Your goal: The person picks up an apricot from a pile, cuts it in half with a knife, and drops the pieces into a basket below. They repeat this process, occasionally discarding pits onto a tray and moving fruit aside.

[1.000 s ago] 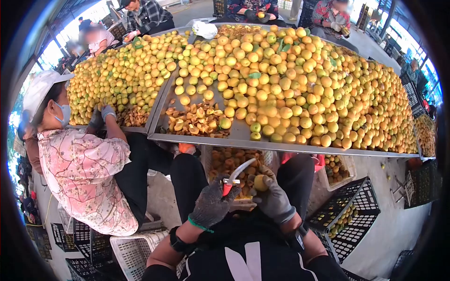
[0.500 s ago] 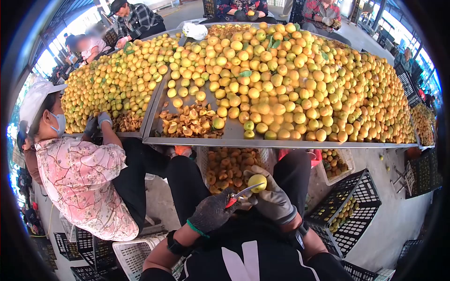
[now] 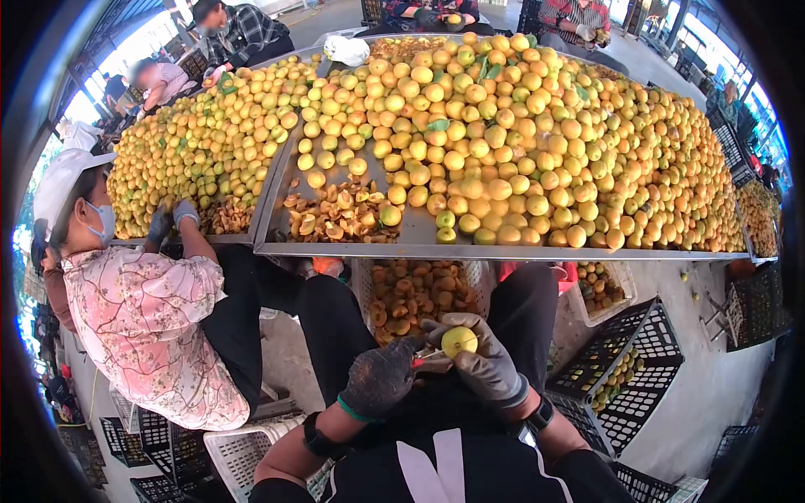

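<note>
My left hand (image 3: 379, 384), in a dark knit glove, is closed around the red handle of a small knife (image 3: 432, 363). The blade points right and lies low, at the left side of a yellow-green apricot (image 3: 459, 340); whether it cuts in cannot be told. In a grey glove, my right hand (image 3: 493, 369) grips that apricot between thumb and fingers. Both hands are over my lap. Beyond them, under the table edge, sits a white crate (image 3: 482, 289) of halved apricots (image 3: 408, 293).
A metal table (image 3: 503, 251) bears a large apricot heap (image 3: 537, 151) and a pile of cut pieces (image 3: 344, 215). At left a co-worker in a pink floral shirt (image 3: 147, 331) sits close. Black crates (image 3: 629, 369) stand right, a white basket (image 3: 239, 457) lower left.
The knife blade has gone from across the apricot's upper face to lower on its left side. The apricot has shifted slightly down, and my left hand a little left.
</note>
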The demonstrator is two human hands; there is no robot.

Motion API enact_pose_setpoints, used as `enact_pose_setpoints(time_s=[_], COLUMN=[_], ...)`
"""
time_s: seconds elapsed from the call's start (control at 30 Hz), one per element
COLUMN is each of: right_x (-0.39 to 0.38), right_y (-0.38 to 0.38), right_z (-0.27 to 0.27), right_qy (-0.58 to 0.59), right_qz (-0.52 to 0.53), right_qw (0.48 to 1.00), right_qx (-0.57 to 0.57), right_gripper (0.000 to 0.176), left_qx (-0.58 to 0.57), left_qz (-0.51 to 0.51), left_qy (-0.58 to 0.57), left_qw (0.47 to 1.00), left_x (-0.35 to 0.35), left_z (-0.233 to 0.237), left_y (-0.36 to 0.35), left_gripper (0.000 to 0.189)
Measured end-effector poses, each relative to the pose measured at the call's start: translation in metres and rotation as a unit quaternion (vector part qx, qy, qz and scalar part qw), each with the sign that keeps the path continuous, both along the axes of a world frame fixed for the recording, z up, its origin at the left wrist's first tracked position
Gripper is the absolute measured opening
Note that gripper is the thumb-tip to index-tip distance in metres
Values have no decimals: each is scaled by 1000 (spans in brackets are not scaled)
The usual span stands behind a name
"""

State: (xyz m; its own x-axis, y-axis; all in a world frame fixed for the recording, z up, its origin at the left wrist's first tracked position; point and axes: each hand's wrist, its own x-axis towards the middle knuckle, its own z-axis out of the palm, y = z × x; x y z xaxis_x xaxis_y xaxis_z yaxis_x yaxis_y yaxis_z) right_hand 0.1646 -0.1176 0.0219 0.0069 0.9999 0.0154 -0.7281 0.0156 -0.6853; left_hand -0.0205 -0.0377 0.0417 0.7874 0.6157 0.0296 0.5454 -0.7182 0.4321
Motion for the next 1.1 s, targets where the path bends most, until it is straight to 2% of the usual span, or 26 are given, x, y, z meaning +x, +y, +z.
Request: enact_pose_setpoints(time_s=[0.1,0.17,0.3,0.37,0.47,0.6,0.67,0.7,0.77,0.8,0.87,0.9,0.93,0.97,1.0,1.03,1.07,1.1], right_x=[-5,-7,-19,-23,-23,-23,-26,-25,-19,-15,-12,-15,-17,-20,-22,-20,-16,-15], right_y=[1,2,3,3,3,7,8,11,14,17,15,15,15,16,18,17,14,12], right_z=[2,1,-2,-4,8,-5,-6,-6,-9,-11,-17,-12,-12,-14,-14,-11,-4,0], right_qy=[-63,16,27,83,77,91,-2,-3,-93,-95,-157,-74,-75,-51,-26,-25,-59,-93], right_qz=[-18,-14,-31,-35,-38,-36,-88,-88,-101,-101,-104,-77,-76,-77,-78,-76,-57,-40], right_qw=[998,1000,999,996,996,995,994,994,979,979,981,994,994,995,996,996,995,987], right_qx=[11,9,35,-7,-36,-25,-70,-69,-153,-149,52,35,34,31,28,29,-47,-123], right_gripper=[49,47,46,46,46,42,38,38,35,35,32,31,31,39,47,47,49,51], left_qx=[-32,-32,3,-52,-7,-14,-71,-70,-142,-138,-122,-123,-109,-93,-91,-104,-117,-116], left_qz=[-3,6,5,14,1,0,27,27,57,57,-76,-75,-65,-56,-54,3,60,60], left_qy=[18,-29,-47,-59,-51,-44,2,1,19,16,-165,-166,-167,-168,-168,-90,-10,-8], left_qw=[999,999,999,997,999,999,997,997,988,989,976,976,978,980,980,991,991,991], left_x=[2,1,3,7,5,12,16,18,22,23,19,19,19,20,21,21,21,20], left_z=[4,0,-4,-9,-18,-9,-4,-5,-12,-20,-38,-40,-41,-37,-32,-24,-18,-16], left_y=[-3,-5,-8,-5,-5,-2,-1,-1,0,2,-7,-9,-11,-11,-10,-9,-7,-4], left_gripper=[54,56,57,56,54,50,47,47,47,47,39,39,39,38,38,40,41,41])
